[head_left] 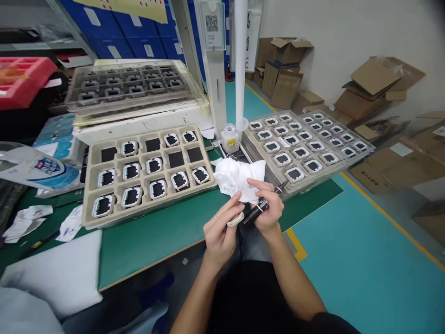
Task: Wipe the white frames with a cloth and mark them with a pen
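My left hand (221,230) is closed on a small white frame part (235,219), seen nearly edge-on, with its fingertips at the lower edge of a crumpled white wipe (236,176). In my right hand (270,211) are a black marker pen (255,212), lying slantwise across the palm, and the wipe, pinched under thumb and forefinger. Both hands are close together over the front edge of the green bench (149,246). Left of them lies a beige tray (149,178) of white-rimmed frames with black centres; some of its pockets show only black squares.
Clear plastic trays (295,144) of similar frames are stacked on the right. A white bottle (230,138) stands by the post behind my hands. More trays (128,86) sit at the back left, near a plastic wipes pack (48,169). Cardboard boxes (375,93) line the wall.
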Tool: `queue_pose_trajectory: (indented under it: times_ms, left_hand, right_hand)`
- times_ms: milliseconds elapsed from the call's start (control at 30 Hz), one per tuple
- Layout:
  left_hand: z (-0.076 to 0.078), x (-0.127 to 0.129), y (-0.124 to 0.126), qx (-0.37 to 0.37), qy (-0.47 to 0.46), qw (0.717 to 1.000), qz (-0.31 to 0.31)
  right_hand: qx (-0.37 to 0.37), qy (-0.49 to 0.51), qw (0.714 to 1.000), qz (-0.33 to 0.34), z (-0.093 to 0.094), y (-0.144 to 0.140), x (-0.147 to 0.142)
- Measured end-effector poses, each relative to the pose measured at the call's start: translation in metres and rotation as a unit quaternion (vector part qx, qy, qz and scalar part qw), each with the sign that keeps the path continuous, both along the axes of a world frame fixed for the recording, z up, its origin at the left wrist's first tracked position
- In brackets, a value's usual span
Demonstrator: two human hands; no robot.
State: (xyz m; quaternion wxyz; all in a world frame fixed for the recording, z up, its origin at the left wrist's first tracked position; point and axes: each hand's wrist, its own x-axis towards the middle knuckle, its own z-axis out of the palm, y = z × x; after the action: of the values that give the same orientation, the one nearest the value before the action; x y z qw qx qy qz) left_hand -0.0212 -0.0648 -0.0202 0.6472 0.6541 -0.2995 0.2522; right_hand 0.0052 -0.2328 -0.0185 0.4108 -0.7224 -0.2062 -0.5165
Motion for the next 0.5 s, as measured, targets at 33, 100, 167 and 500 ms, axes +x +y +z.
queue_pose_trajectory:
  times_ms: [33,100,167,500]
  left_hand:
    - [0.000,-0.001,0.001,0.001,0.007,1.000,-0.004]
    - [0.001,-0.002,0.002,0.004,0.021,1.000,-0.015]
    - [0.002,-0.003,0.003,0.011,0.036,0.999,-0.033]
    - [0.020,0.002,0.010,0.057,0.109,0.983,-0.137]
  right_hand:
    - [0.016,0.002,1.000,0.009,-0.001,0.001,0.000]
    - [0.051,0.015,0.998,0.024,-0.001,0.005,0.000]
    - [0.097,0.033,0.994,0.036,0.001,0.010,-0.001]
    - [0.301,0.145,0.934,0.125,0.030,0.037,0.005]
